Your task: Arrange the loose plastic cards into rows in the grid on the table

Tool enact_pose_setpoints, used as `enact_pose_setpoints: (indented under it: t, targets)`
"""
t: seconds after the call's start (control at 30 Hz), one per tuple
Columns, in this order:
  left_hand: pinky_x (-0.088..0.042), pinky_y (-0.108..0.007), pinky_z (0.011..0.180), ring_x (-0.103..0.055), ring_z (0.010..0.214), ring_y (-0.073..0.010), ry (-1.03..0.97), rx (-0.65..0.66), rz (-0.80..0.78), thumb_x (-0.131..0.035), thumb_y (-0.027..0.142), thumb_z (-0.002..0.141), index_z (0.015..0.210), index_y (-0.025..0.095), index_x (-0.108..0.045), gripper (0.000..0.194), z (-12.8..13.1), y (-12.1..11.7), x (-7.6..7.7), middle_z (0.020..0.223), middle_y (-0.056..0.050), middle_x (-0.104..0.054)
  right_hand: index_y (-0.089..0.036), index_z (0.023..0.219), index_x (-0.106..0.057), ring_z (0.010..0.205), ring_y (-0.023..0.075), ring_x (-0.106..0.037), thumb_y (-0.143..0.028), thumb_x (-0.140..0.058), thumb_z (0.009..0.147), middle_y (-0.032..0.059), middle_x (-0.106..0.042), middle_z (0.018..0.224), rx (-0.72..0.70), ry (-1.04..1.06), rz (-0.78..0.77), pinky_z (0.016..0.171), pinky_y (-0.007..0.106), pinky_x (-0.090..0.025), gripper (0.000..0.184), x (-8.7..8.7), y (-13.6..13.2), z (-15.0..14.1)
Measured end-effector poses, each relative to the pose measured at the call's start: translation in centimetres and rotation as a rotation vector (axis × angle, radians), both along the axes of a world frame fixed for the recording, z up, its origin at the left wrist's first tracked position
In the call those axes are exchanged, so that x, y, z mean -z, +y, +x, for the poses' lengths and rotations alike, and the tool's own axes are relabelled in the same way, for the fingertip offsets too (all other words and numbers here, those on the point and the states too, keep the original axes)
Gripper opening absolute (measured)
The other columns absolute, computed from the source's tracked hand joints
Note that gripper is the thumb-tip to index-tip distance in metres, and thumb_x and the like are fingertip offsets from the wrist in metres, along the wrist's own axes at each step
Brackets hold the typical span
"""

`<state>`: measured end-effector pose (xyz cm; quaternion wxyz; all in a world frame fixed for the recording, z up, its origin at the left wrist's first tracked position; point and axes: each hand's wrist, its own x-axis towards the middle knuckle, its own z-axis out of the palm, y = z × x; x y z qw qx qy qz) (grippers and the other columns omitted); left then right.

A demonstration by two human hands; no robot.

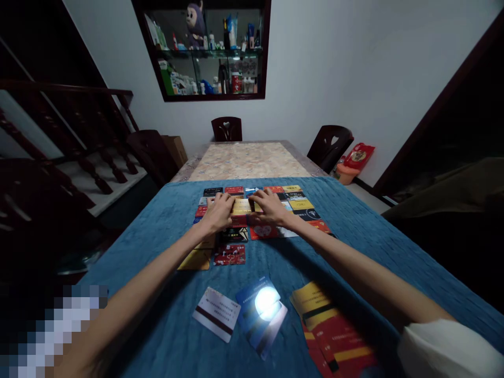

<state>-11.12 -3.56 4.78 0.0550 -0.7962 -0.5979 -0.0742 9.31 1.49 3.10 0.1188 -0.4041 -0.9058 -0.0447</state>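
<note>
A yellow card (241, 207) lies among the laid-out cards, between my two hands. My left hand (219, 212) has its bent fingers at that card's left edge, with the palm over other cards. At its right edge are the curled fingers and thumb of my right hand (269, 207). Rows of cards surround both hands, partly hidden by them. Nearer to me in this layout are a black card (235, 234), a red card with a heart (263, 231), a red patterned card (229, 254) and a gold card (195, 260).
A blue cloth (165, 294) covers the near table. Close to me lie a white striped card (217, 314), blue cards (252, 320) under a bright glare, and a fanned pile of red and yellow cards (334, 336). Chairs (329, 144) stand around the table.
</note>
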Motion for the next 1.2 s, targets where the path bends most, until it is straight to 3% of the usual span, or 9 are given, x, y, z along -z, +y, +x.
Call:
enact_pose_setpoints:
  t: [0.3,0.57,1.2]
  targets:
    - [-0.035,-0.052,0.096,-0.043,0.123,-0.0341,-0.008,-0.025,-0.046,-0.057,0.017,0.08,0.114,0.02,-0.059,0.034,-2.4,4.6,0.2,0.127,-0.013,-0.06,-0.023,0.132,-0.06,0.119,0.0351,-0.04,-0.035,-0.063,0.088,0.0138,-0.053,0.136,0.039,-0.037,-0.076,0.087,0.043,-0.044,0.045,-0.3,3.9,-3.1]
    - [-0.035,-0.05,0.096,-0.044,0.123,-0.0332,-0.025,-0.065,-0.081,-0.054,0.017,0.081,0.114,0.02,-0.06,0.035,-3.2,7.4,1.1,0.127,-0.012,-0.062,-0.023,0.126,-0.065,0.12,0.0343,-0.041,-0.036,-0.061,0.089,0.0129,-0.056,0.135,0.058,-0.033,-0.114,0.086,0.04,-0.041,0.038,0.8,6.9,-4.3]
    - [-0.035,-0.052,0.099,-0.045,0.124,-0.0332,0.023,-0.059,-0.157,-0.055,0.017,0.079,0.112,0.022,-0.064,0.035,-4.3,10.7,3.4,0.126,-0.012,-0.063,-0.025,0.126,-0.066,0.127,0.0366,-0.044,-0.039,-0.062,0.088,0.0119,-0.06,0.135,0.112,-0.108,-0.199,0.092,0.043,-0.039,0.04,2.2,9.3,-5.7]
